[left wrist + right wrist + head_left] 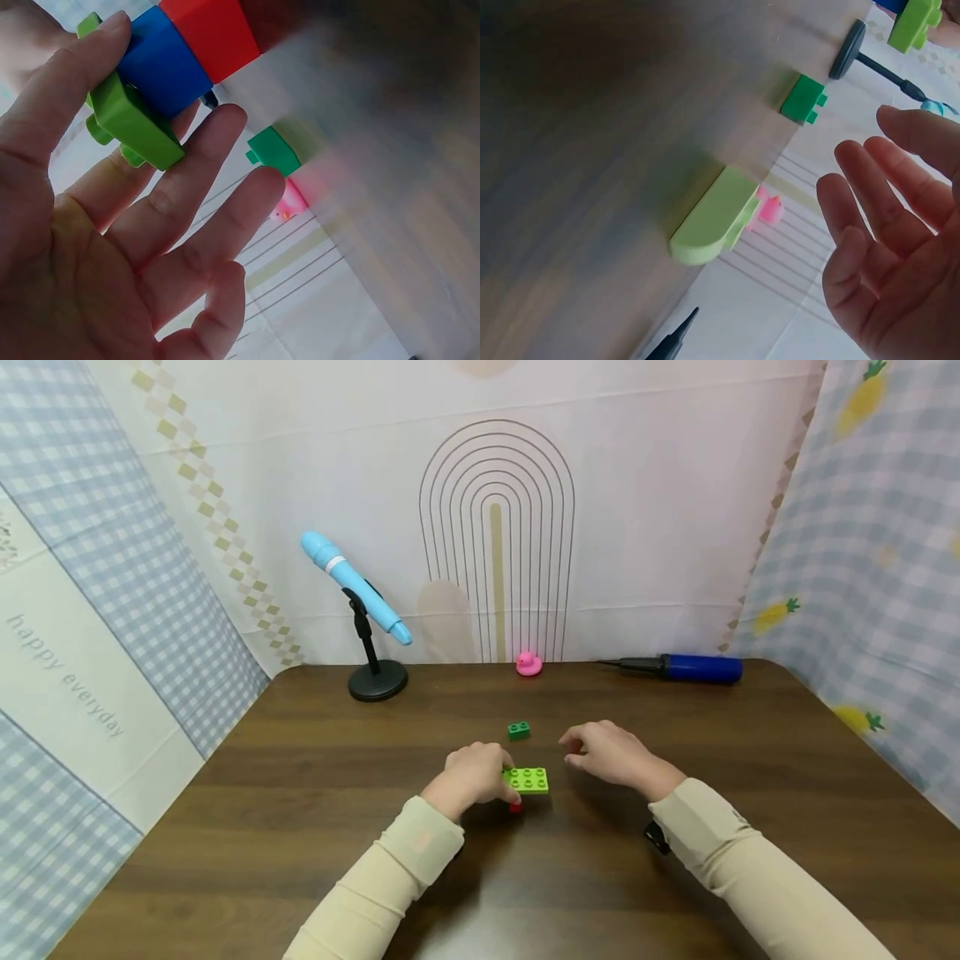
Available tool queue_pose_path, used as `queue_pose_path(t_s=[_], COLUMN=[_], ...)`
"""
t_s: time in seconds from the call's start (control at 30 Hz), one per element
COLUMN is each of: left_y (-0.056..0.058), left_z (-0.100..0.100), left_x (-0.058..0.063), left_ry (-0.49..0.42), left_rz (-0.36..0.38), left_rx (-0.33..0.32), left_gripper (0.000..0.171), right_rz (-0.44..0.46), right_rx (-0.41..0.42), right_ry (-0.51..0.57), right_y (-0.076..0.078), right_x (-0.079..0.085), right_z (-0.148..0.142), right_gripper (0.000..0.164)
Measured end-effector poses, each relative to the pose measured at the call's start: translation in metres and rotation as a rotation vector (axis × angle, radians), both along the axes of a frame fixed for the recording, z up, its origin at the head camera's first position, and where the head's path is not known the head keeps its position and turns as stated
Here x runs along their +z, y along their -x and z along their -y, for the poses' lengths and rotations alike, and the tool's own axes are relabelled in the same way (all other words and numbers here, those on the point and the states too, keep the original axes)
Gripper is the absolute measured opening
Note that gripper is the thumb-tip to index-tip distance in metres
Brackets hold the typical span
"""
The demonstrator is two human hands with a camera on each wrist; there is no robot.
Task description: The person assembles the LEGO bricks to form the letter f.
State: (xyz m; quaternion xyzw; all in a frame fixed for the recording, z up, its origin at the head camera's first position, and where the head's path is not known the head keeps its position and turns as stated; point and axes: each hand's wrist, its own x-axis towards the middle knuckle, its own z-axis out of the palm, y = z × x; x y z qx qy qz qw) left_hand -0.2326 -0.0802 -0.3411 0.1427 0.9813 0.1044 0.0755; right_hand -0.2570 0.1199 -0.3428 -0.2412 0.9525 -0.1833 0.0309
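Note:
Between thumb and fingers, my left hand (474,777) grips a stack of toy building bricks. Its studded lime-green brick (534,782) is uppermost, with a blue brick (166,66) below and a red brick (214,36) at the bottom. My right hand (617,756) hovers to the right of the stack, fingers relaxed and holding nothing. In the right wrist view, a pale green brick with a rounded end (714,217) lies on the table near that hand; the head view does not show it. A small dark green brick (518,732) sits beyond the hands.
At the table's back edge stand a light blue microphone (356,583) on a black stand (377,680), a pink rubber duck (528,665) and a blue hand pump (701,668). Printed cloth (637,527) hangs behind the brown wooden table (300,827).

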Motion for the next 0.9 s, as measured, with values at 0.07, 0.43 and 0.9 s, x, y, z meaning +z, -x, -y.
queue_pose_path(t_s=[0.07, 0.43, 0.9], left_y=[-0.002, -0.002, -0.003], left_z=[0.003, 0.007, 0.006], left_x=[-0.001, 0.000, 0.004], left_ry=[-0.005, 0.002, 0.016], left_rz=[0.009, 0.001, 0.025], left_rx=[-0.002, -0.019, -0.024], left_gripper=[0.043, 0.043, 0.042], right_rz=[0.004, -0.006, -0.033], right_rx=[-0.008, -0.036, -0.031], right_ry=[-0.011, -0.091, -0.274], right_y=[0.004, 0.039, 0.050], right_x=[-0.001, 0.006, -0.010], right_z=[0.008, 0.042, 0.049], right_gripper=[0.026, 0.026, 0.036])
